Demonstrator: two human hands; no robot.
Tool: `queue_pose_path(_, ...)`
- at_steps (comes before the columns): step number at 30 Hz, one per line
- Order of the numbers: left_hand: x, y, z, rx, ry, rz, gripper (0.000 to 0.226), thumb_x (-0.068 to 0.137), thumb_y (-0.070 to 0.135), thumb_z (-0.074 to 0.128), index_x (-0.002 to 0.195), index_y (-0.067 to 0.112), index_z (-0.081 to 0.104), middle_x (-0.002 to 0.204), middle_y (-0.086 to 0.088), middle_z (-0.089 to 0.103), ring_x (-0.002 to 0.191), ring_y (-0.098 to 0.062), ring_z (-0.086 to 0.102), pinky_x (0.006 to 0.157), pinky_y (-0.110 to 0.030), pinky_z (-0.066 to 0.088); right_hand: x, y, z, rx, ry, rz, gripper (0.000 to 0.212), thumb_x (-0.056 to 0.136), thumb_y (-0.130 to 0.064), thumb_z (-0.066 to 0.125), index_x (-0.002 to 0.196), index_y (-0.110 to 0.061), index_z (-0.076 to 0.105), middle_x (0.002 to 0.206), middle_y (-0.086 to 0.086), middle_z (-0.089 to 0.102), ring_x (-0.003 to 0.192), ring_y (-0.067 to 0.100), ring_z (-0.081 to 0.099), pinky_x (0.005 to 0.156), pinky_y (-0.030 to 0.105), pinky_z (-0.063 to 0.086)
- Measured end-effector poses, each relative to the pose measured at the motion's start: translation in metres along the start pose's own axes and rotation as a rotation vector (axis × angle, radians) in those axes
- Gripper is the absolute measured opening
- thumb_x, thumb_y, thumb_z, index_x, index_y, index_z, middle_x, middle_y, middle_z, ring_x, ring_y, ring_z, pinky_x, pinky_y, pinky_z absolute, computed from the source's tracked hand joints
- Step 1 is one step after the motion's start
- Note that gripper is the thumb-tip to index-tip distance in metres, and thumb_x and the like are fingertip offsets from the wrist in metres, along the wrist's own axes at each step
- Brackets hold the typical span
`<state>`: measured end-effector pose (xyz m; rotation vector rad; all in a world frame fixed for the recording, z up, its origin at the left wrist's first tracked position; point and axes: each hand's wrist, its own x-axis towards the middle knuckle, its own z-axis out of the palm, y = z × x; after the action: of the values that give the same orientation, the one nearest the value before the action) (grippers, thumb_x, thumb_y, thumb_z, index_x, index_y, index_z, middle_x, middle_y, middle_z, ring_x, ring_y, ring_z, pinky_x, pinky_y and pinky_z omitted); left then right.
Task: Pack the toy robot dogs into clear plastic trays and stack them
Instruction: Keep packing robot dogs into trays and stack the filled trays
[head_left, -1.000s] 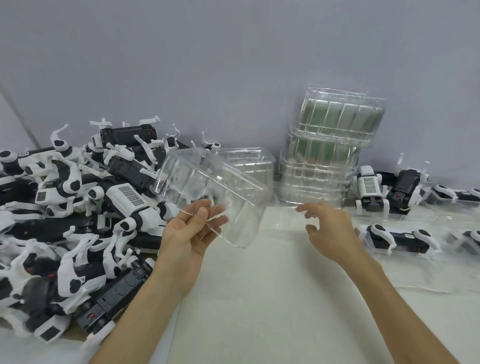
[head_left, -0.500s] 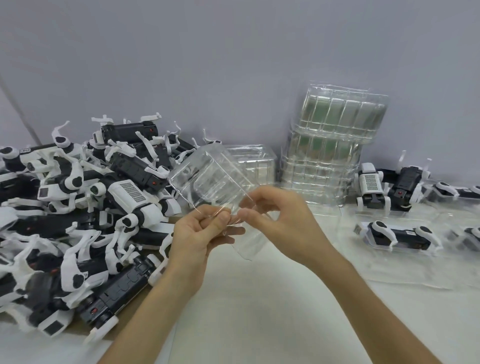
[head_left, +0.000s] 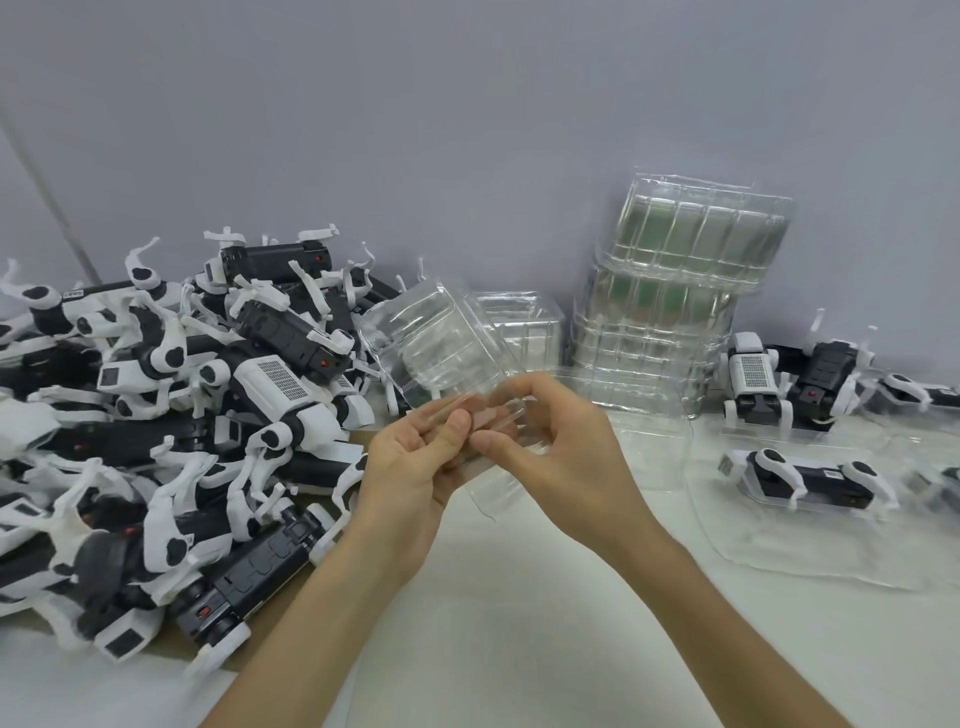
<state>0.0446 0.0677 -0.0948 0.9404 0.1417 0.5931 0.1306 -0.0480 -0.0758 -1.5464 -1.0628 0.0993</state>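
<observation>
I see the left hand (head_left: 410, 467) and right hand (head_left: 561, 447) pinching one clear tray (head_left: 436, 348). The tray is tilted above the table (head_left: 519, 597).

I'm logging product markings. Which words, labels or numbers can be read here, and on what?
Nothing reads clearly.
The white sticker on the toy dog at right: too small to read.
The label on a dog in the pile: blurred.
The clear tray: no print visible.

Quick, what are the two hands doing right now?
Left hand: pinches the clear plastic tray at its near edge.
Right hand: pinches the same tray edge.
</observation>
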Motion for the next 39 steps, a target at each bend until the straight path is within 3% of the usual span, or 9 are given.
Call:
queue_pose_path(16,0.0017,0.0009,-0.0022,0.076,0.142,-0.068,0.028,0.068,0.013,0.073,0.092,-0.001,0.069,0.080,-0.013,0.075,0.072,-0.017,0.074,0.061,-0.026,0.058,-0.0011,0.0030,0.0041,0.021,-0.035,0.033,0.022,0.084,-0.012,0.079,0.095,-0.025,0.064,0.085,-0.008,0.075,0.079,0.008,0.072,0.067,0.014,0.051)
queue_pose_path(21,0.0019,0.0011,-0.0025,0.119,0.180,-0.082,0.027,0.065,0.018,0.076,0.086,0.002,0.071,0.076,-0.012,0.075,0.065,-0.016,0.072,0.058,-0.025,0.057,-0.0021,0.0049,0.0061,0.010,-0.038,0.060,0.019,0.086,-0.015,0.078,0.096,-0.025,0.065,0.085,-0.010,0.075,0.076,0.011,0.072,0.067,0.021,0.054)
queue_pose_path(26,0.0009,-0.0046,-0.0025,0.117,0.184,-0.077,0.034,0.068,0.023,0.077,0.092,0.001,0.068,0.084,-0.011,0.075,0.076,-0.019,0.073,0.069,-0.029,0.061,-0.0016,0.0066,0.0047,0.009,-0.036,0.070,0.024,0.086,-0.013,0.077,0.106,-0.023,0.067,0.089,-0.010,0.075,0.075,0.009,0.071,0.066,0.015,0.051)
queue_pose_path(29,-0.0008,-0.0052,-0.0007,0.023,0.067,-0.060,0.038,0.083,0.021,0.069,0.109,-0.006,0.062,0.092,-0.013,0.074,0.087,-0.020,0.073,0.076,-0.028,0.059,-0.0014,0.0066,0.0031,-0.053,-0.003,0.012,0.028,0.085,-0.016,0.078,0.109,-0.026,0.066,0.088,-0.013,0.074,0.079,0.009,0.070,0.070,0.014,0.050)
queue_pose_path(32,-0.0031,-0.0011,0.0015,-0.013,-0.107,-0.082,0.040,0.100,0.020,0.052,0.127,-0.010,0.054,0.117,-0.021,0.069,0.113,-0.032,0.067,0.088,-0.030,0.055,-0.0026,0.0074,0.0051,-0.041,0.001,-0.003,0.029,0.086,-0.012,0.076,0.111,-0.025,0.065,0.087,-0.011,0.074,0.083,0.010,0.071,0.076,0.018,0.052)
queue_pose_path(36,-0.0034,0.0034,-0.0029,-0.033,-0.221,-0.113,0.035,0.101,0.018,0.046,0.127,-0.002,0.058,0.126,-0.024,0.065,0.120,-0.034,0.062,0.095,-0.032,0.053,-0.0035,0.0077,0.0053,-0.043,0.020,-0.016,0.033,0.087,-0.015,0.076,0.116,-0.026,0.064,0.091,-0.016,0.073,0.086,0.007,0.070,0.076,0.014,0.050)
queue_pose_path(39,-0.0013,0.0031,-0.0037,0.029,-0.223,-0.093,0.031,0.101,0.015,0.046,0.122,-0.001,0.063,0.121,-0.025,0.067,0.118,-0.033,0.065,0.094,-0.031,0.054,-0.0029,0.0075,0.0045,-0.049,0.008,-0.008,0.035,0.088,-0.017,0.075,0.118,-0.028,0.063,0.092,-0.014,0.074,0.089,0.008,0.071,0.080,0.019,0.053)
